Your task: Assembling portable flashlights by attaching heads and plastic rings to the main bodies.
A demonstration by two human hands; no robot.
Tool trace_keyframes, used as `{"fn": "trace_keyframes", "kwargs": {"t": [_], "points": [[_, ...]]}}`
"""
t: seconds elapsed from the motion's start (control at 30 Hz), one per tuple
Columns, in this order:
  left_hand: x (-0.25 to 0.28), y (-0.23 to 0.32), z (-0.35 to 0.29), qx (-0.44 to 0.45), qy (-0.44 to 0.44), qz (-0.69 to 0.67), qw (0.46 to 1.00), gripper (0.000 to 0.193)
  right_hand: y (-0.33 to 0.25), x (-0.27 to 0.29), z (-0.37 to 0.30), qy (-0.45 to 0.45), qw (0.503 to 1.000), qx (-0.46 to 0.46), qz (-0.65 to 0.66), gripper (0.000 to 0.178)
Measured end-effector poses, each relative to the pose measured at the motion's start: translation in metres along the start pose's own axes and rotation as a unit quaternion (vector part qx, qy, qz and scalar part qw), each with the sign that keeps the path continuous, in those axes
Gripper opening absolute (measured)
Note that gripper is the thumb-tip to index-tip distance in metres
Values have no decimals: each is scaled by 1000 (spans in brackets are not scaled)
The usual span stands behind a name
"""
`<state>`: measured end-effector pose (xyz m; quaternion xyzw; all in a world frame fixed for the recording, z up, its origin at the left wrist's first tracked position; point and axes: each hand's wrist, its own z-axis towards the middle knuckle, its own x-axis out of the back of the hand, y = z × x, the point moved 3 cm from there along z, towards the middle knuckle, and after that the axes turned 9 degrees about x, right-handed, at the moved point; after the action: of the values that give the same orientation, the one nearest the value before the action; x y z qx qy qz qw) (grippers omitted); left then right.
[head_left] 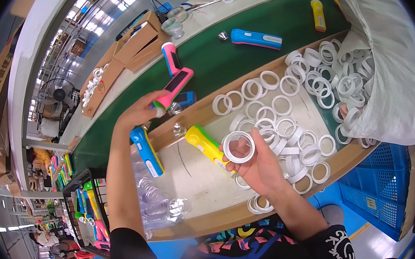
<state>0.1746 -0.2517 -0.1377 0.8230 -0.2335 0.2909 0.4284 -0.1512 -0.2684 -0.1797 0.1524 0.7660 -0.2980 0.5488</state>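
While loose white rings (294,163) lay right of the yellow torch (201,140), probably for your right hand's easy reach, clear cups (162,207) stood bunched to its lower left, apparently sorted by kind. Right hand (259,168): fingers closed round one held ring (237,160), just right of the yellow torch, its opening turned up toward you, seemingly for viewing. Left hand (142,110): half curled, fingers and thumb pinching the head end of the pink torch (176,82), above and left of the yellow torch.
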Motion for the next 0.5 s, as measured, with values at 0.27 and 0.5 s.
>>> {"fn": "trace_keyframes", "kwargs": {"t": [0.27,0.5], "points": [[-26,21,50,59,285,104,951,50,15,8,-1,27,999,21,-37,45],[-49,100,-42,-116,108,-533,831,36,25,0,-2,38,999,-12,4,38]]}}
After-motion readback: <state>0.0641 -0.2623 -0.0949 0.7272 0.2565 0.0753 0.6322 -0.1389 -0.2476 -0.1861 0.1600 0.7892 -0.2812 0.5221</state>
